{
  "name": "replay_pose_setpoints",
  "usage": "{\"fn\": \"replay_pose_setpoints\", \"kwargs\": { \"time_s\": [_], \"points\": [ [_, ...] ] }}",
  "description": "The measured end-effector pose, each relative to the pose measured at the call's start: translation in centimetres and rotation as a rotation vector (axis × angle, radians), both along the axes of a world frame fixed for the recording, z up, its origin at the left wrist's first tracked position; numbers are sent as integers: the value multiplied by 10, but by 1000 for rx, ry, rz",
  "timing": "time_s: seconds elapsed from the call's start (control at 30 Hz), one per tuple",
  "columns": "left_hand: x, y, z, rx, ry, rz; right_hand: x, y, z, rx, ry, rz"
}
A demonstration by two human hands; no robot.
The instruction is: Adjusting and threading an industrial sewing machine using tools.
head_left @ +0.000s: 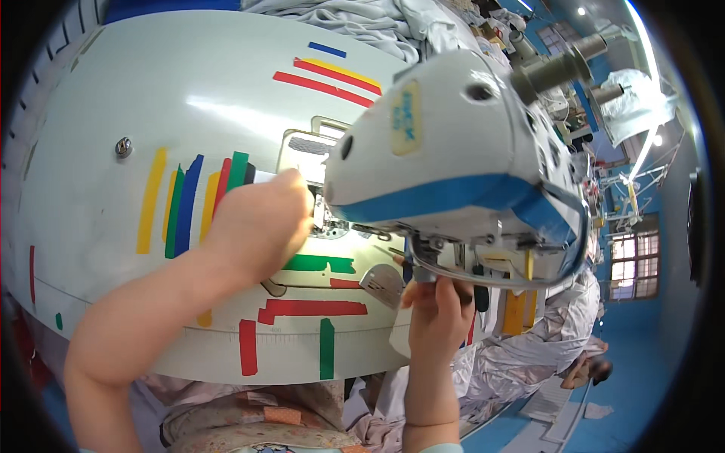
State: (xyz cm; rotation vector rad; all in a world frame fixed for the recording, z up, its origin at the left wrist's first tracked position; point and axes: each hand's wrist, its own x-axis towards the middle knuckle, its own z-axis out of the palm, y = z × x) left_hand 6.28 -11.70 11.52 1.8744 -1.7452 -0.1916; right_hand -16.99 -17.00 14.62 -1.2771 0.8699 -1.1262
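A white and blue sewing machine head (pixel 453 151) stands over a pale table (pixel 83 151). My left hand (pixel 260 223) is curled beside the lit needle area (pixel 328 223), with its fingertips hidden behind the back of the hand; what they hold, if anything, does not show. Below the machine head my right hand (pixel 442 313) has its fingers bent around something at a grey cylindrical part (pixel 426 268); the thing itself is mostly hidden. Left of that hand lies a rounded grey metal plate (pixel 383 285), close to a thin pointed tool (pixel 390 252).
Strips of red tape (pixel 313 308), green tape (pixel 326 349), yellow tape (pixel 151 200) and blue tape (pixel 189 204) mark the table. Grey cloth (pixel 347 23) is heaped behind it. White fabric (pixel 521 362) lies at the right, and a person (pixel 589 370) is farther off.
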Motion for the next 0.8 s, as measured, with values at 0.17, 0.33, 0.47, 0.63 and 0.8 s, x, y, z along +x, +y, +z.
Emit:
{"fn": "replay_pose_setpoints", "kwargs": {
  "time_s": [0.17, 0.33, 0.47, 0.63, 0.8],
  "points": [
    [2, 5, -2, -150, 102, 48, 6, -33, -1, 175, 39, -64],
    [3, 14, 9, -7, 241, 120, -10, -36, 8, 23, 31, 123],
    [-2, 17, 13, 46, 300, 157, -29, -25, 4, -31, 18, 104],
    [-6, 20, 16, 70, 429, 213, -19, -27, 3, -204, 228, 282],
    [-9, 21, 17, 85, 384, 208, 4, -32, 1, -688, 431, 358]
  ]
}}
